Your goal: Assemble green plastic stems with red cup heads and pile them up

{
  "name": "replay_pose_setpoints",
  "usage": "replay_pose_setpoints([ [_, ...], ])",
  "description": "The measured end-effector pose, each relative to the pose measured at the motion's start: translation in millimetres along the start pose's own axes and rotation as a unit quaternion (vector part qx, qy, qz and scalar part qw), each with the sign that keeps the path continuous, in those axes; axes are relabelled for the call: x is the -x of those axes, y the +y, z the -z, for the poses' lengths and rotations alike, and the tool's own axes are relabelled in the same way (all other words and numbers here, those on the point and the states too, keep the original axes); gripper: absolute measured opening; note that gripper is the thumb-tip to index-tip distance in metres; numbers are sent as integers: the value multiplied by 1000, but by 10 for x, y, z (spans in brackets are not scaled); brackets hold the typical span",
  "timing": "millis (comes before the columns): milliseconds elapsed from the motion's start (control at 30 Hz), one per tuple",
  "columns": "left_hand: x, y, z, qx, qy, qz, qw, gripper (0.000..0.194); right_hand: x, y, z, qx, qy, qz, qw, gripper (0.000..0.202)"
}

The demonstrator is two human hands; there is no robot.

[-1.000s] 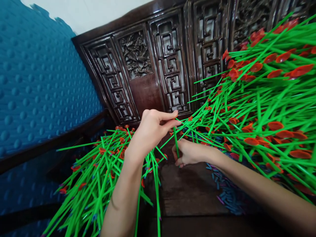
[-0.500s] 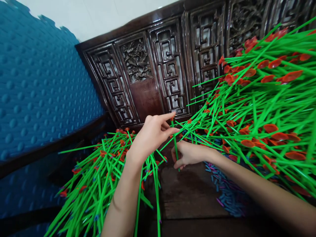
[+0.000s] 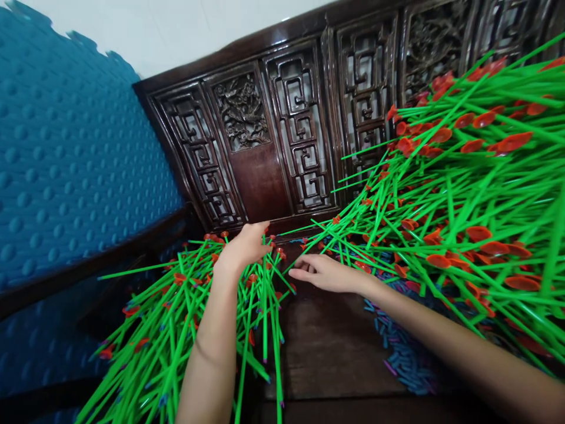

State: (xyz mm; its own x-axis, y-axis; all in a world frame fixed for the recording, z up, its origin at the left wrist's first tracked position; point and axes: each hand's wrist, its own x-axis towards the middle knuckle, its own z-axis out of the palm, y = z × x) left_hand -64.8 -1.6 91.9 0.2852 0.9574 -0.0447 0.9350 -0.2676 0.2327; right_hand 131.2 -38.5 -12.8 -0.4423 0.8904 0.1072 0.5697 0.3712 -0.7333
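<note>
My left hand (image 3: 243,248) is over the left pile of green plastic sticks (image 3: 176,330), which have red flared cups and some small blue or purple tips. Its thumb and index finger pinch near a red cup, and a green stick (image 3: 265,309) hangs straight down below them. The back of the hand partly hides the grip. To the right, my right hand (image 3: 324,272) hovers above the dark wooden seat (image 3: 326,347). Its fingers are loosely curled, thumb apart, with nothing seen in them.
A larger heap of green sticks with red cups (image 3: 477,194) fills the right side. Small blue and purple tubes (image 3: 404,359) lie beneath its near edge. Behind stands a carved dark wood backrest (image 3: 260,182); a blue bumpy foam mat (image 3: 79,165) rises at left.
My left hand has moved left and down to the left pile with the green stick. The right hand has let go of that stick's lower part and shifted slightly left.
</note>
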Motion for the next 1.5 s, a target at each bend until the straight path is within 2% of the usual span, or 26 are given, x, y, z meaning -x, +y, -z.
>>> replay_pose_setpoints([
  [67, -74, -94, -53, -4, -44, 48, 998, 74, -21, 99, -97, 55, 19, -42, 997, 67],
  [167, -143, -144, -128, -11, -119, 109, 987, 76, -47, 220, -236, 89, 4, -86, 992, 83],
  [300, -169, -117, -176, -21, -181, 150, 972, 56, -85, 317, -305, 96, -21, -73, 993, 84],
  [433, -179, -102, -196, -15, -205, 155, 966, 41, -121, 364, -274, 101, -24, -70, 992, 79],
  [600, -209, -131, -226, -8, -216, 151, 965, 41, -179, 336, -223, 106, 4, -75, 992, 70],
  [733, -221, -143, -227, -8, -220, 148, 964, 44, -198, 201, -114, 117, 54, -53, 990, 62],
  [1000, -207, -130, -231, 0, -223, 145, 964, 39, -92, -328, 333, 151, 207, -14, 966, 36],
  [1067, -200, -129, -225, -2, -224, 147, 963, 36, -28, -493, 505, 166, 252, 26, 953, 33],
  [1133, -196, -126, -219, -3, -225, 147, 963, 35, 30, -649, 711, 189, 302, 48, 933, 42],
  [1233, -193, -120, -215, -5, -230, 146, 962, 35, 51, -808, 1060, 244, 355, 32, 902, 36],
  [1300, -193, -116, -216, -6, -233, 142, 962, 35, 1, -830, 1286, 251, 392, 11, 885, 27],
  [1367, -191, -117, -215, -5, -236, 138, 962, 34, -91, -775, 1471, 231, 415, -1, 880, 19],
  [1500, -191, -142, -210, 1, -242, 133, 961, 33, -314, -507, 1655, 179, 425, -33, 887, 16],
])
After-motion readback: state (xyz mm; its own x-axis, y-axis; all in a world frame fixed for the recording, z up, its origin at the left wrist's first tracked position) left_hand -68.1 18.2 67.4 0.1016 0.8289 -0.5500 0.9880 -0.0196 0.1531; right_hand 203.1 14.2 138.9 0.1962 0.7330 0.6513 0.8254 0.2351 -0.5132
